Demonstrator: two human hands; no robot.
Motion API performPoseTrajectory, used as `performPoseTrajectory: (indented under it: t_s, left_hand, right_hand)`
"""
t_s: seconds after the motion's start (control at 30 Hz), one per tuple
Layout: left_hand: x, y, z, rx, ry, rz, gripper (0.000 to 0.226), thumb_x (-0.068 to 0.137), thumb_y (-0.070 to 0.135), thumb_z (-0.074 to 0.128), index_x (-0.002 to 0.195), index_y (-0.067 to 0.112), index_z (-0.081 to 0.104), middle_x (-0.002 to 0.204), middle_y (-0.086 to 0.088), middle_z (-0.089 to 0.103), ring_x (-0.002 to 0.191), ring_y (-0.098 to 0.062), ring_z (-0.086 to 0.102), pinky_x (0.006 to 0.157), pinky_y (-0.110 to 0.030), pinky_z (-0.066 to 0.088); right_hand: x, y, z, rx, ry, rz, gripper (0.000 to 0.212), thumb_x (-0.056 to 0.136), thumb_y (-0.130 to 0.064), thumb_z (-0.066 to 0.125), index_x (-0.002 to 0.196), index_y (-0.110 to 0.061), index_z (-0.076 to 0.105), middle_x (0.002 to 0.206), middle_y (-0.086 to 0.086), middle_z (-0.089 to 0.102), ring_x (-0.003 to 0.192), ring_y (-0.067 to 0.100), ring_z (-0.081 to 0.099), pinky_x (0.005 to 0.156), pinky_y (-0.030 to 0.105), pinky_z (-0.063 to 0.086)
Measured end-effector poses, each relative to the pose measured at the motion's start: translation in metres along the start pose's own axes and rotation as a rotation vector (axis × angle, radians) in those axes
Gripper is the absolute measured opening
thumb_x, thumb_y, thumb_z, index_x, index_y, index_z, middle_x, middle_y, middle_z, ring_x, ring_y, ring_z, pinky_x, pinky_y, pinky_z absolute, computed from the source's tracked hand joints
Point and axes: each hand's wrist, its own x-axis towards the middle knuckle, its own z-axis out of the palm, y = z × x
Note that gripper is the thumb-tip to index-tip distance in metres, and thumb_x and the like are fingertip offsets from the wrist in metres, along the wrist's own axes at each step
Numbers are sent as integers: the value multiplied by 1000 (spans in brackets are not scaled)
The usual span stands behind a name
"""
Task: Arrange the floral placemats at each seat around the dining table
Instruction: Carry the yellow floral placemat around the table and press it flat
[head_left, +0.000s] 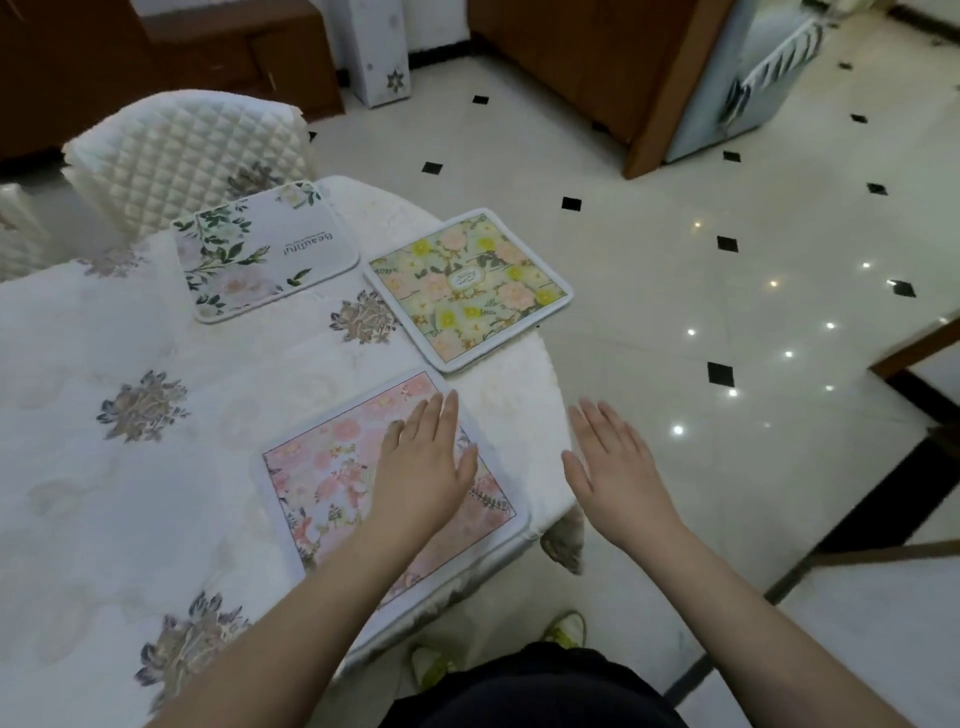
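Head view: left hand (423, 457) flat, fingers spread, palm down over pink placemat (332, 467) at near table (104, 415) edge. Right hand (615, 467) open, empty, past table corner over floor. Yellow placemat (467, 286) at right edge; white placemat (260, 249) at far edge by quilted chair (182, 150).

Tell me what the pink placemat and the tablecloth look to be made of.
Pink placemat: seemingly soft padded fabric, matte, with a printed floral face and a raised white bound edge. Tablecloth: white textile with a slight sheen, embroidered-looking flower motifs, draping limply over the table's edge.
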Motion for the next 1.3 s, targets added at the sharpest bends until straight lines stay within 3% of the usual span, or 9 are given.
performPoseTrajectory:
  t_s: [0.1,0.3,0.4,0.5,0.63,1.03,1.3]
  left_hand:
    - [19,34,3,8,2,29,66,103,50,20,158,19,1,166,-3,6,152,-20,4,121,-40,5]
    - [52,107,21,85,-13,134,83,86,57,-7,158,19,3,166,-2,3,152,-20,-4,119,-39,-8]
    - [65,144,27,85,-9,193,77,90,57,2,158,20,6,165,-3,8,152,-20,0,119,-38,-7]
    - [75,178,31,84,47,238,70,95,50,24,156,17,22,160,-5,28,150,-21,20,120,-39,1]
    - [88,214,34,76,82,280,68,94,48,27,154,15,30,155,-8,40,146,-26,31,120,-43,12]
    - [163,253,60,188,61,463,68,94,50,31,149,11,40,159,-9,32,149,-28,23,120,-45,2]
    - [233,274,63,149,37,508,68,95,51,28,149,12,39,158,-8,33,149,-27,21,119,-47,7]
  right_hand:
    - [-2,40,-8,38,26,91,80,87,-52,-3,156,-16,15,164,-1,10,151,15,4,117,28,-3]
    - [-14,128,-12,45,19,207,76,90,-51,0,156,-16,14,164,1,13,151,17,6,122,36,3]
    - [-19,164,-18,53,27,261,79,88,-52,-3,156,-16,11,164,0,12,151,16,3,121,35,-2]
    - [-23,193,-27,89,51,296,80,87,-53,-3,156,-16,9,164,-1,9,151,14,0,120,30,-9]
    - [-26,223,-37,129,112,356,79,88,-52,1,156,-14,12,164,1,8,151,14,0,118,27,-10]
    - [-4,275,-50,112,106,432,74,90,-52,4,156,-19,15,164,1,8,151,18,0,119,32,-7]
    - [44,296,-64,61,62,415,73,91,-53,2,156,-22,11,164,-2,4,151,16,-2,119,31,-9]
